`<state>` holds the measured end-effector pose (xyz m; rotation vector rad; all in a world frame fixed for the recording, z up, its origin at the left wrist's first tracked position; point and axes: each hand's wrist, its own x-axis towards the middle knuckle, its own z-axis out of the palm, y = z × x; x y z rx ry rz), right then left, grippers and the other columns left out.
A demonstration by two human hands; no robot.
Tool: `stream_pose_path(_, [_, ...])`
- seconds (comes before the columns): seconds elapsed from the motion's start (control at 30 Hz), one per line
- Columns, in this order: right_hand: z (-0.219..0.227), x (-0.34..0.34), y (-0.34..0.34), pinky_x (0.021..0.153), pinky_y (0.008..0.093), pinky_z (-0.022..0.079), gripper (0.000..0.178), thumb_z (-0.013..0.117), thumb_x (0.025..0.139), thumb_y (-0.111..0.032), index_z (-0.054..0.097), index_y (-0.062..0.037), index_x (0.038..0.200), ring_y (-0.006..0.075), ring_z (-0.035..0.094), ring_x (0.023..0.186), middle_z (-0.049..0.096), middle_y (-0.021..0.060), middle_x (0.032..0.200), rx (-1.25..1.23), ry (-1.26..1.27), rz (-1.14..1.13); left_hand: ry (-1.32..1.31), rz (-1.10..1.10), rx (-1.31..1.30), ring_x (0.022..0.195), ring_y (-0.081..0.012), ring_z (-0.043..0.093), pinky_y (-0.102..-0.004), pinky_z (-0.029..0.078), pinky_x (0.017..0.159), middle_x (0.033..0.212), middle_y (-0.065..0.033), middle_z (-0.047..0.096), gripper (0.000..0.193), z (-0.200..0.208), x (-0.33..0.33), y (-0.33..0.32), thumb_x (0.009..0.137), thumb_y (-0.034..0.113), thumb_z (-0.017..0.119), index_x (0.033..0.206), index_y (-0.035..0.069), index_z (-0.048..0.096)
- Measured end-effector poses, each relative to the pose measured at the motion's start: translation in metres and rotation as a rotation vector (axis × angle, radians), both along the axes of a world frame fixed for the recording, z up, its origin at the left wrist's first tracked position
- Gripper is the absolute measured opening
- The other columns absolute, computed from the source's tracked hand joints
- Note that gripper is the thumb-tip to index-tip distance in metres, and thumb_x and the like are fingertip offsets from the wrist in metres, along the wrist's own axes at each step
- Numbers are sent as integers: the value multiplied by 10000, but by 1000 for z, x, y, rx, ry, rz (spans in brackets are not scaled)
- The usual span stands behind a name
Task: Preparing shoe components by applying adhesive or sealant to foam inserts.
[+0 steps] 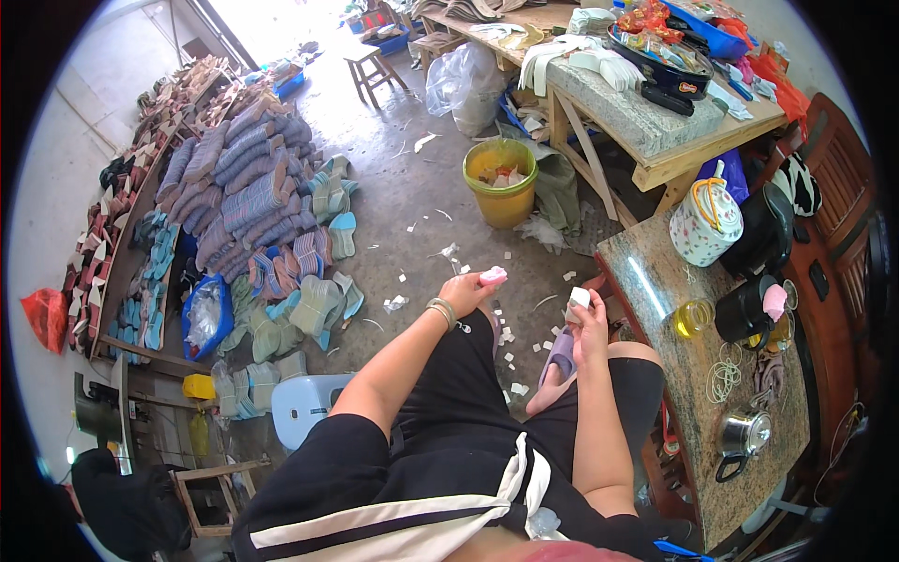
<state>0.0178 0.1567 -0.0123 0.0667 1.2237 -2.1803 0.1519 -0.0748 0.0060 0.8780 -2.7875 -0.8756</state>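
My left hand (463, 294) is closed on a small soft-looking pink piece (493, 275), whose exact kind I cannot make out. A bracelet circles that wrist. Between the fingers of my right hand (589, 335) is a small white block (580, 298) with squarish edges. Both hands are raised in front of my knees, a little apart from each other. On the floor below them lie several white scraps (507, 334), beside a purple slipper (560, 354) on my foot.
A yellow bucket (501, 201) stands ahead. To the right, a stone-topped table (655, 281) bears a kettle (745, 434), a floral pot (704, 223) and a glass jar (693, 319). Stacked slipper soles (253, 187) fill the left, near a blue plastic stool (304, 412).
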Motion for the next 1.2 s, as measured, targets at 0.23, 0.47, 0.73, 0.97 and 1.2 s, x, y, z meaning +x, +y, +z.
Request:
stream_pose_path(0.23, [0,0,1,719,264,447,557,593,777,13,354,-58,1275,146,554,901,546,68,1047,7,3,9,-8,-1,15,855,-322,624,-383,479,758,873,-162,658,416,4,0,2,783,459,601,946,81,661])
stream_pose_path(0.47, [-1,0,1,736,269,445,557,594,778,13,356,-59,1277,149,550,915,545,74,1051,3,-2,1,-32,5,16,860,-321,624,-384,478,764,879,-163,657,413,6,-1,3,787,457,604,953,84,662])
stream_pose_path(0.73, [-2,0,1,728,269,445,562,606,774,7,356,-55,1273,147,549,907,545,74,1050,15,11,-3,-8,3,6,864,-315,624,-379,477,767,885,-160,657,408,4,-1,3,793,456,602,958,88,664])
stream_pose_path(0.97, [-2,0,1,731,268,443,564,607,776,5,352,-56,1275,144,547,902,545,70,1043,15,21,17,6,4,-3,863,-314,624,-376,477,768,882,-159,657,394,4,1,2,789,442,608,940,84,667])
stream_pose_path(1.2, [0,1,2,764,280,442,571,618,773,-8,354,-62,1276,150,537,933,537,68,1059,26,15,5,20,-4,11,859,-324,621,-385,476,765,878,-163,655,403,7,1,5,792,448,603,927,74,664])
